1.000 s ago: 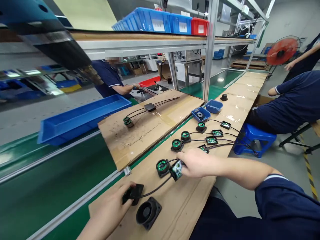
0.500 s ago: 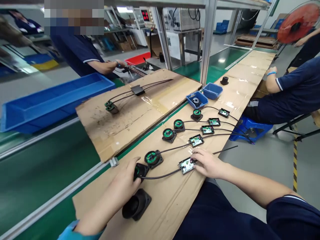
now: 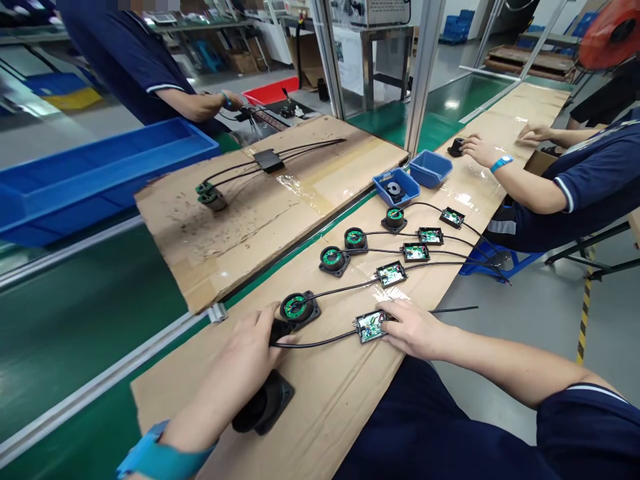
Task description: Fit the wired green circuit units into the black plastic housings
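Note:
My left hand (image 3: 250,340) is wrapped over a black round housing (image 3: 280,331), which its fingers mostly hide. A black cable (image 3: 320,343) runs from there to a small open black box with a circuit board (image 3: 370,326). The fingers of my right hand (image 3: 407,327) grip the right end of that box, lying on the cardboard. Beyond my left hand sits another round housing (image 3: 299,307) with a green board inside, wired to its own circuit box (image 3: 391,273). Nearer me, a black square-flanged housing (image 3: 265,403) lies tipped on its side.
Several wired housings and boxes lie in a row beyond, near two blue bins (image 3: 431,168). A co-worker's hand (image 3: 480,150) touches a black part (image 3: 456,147) at right. Across, cardboard (image 3: 300,220) bears a cabled black box (image 3: 269,160); a long blue tray (image 3: 110,160) stands left.
The view has shifted slightly. My left hand now covers more of the housing. The co-worker at right has reached forward onto the black part. My right hand stays at the circuit box.

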Demonstrator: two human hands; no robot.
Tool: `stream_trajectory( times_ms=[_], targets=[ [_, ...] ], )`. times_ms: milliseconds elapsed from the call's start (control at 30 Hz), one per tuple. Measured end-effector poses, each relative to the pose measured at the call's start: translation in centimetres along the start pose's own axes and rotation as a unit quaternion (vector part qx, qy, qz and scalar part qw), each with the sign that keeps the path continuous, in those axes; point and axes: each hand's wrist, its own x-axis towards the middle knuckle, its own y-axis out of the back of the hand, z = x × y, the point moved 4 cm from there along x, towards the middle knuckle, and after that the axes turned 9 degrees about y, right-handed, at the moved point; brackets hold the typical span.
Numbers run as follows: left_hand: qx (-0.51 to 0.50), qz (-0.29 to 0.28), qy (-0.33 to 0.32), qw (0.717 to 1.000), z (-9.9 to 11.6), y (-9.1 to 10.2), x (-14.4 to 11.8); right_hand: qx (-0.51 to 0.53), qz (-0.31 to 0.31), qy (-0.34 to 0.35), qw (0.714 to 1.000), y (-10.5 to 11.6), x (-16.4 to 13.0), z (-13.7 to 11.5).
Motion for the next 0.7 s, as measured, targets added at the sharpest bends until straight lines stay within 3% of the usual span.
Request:
stream_trajectory(
  times_ms=[133, 333, 700],
  targets=[
    [0.06, -0.007, 0.021, 0.998, 1.4, 0.2, 0.8, 0.015, 0.027, -0.014, 0.999, -0.2, -0.1, 0.7],
    [0.126, -0.019, 0.019, 0.992, 4.3, 1.1, 3.1, 0.046, 0.126, -0.035, 0.99, 0.4, -1.0, 2.6],
    [0.122, -0.011, 0.03, 0.992, 6.5, 1.2, 7.6, 0.015, 0.152, -0.059, 0.986, 1.7, -1.3, 5.0]
  ],
)
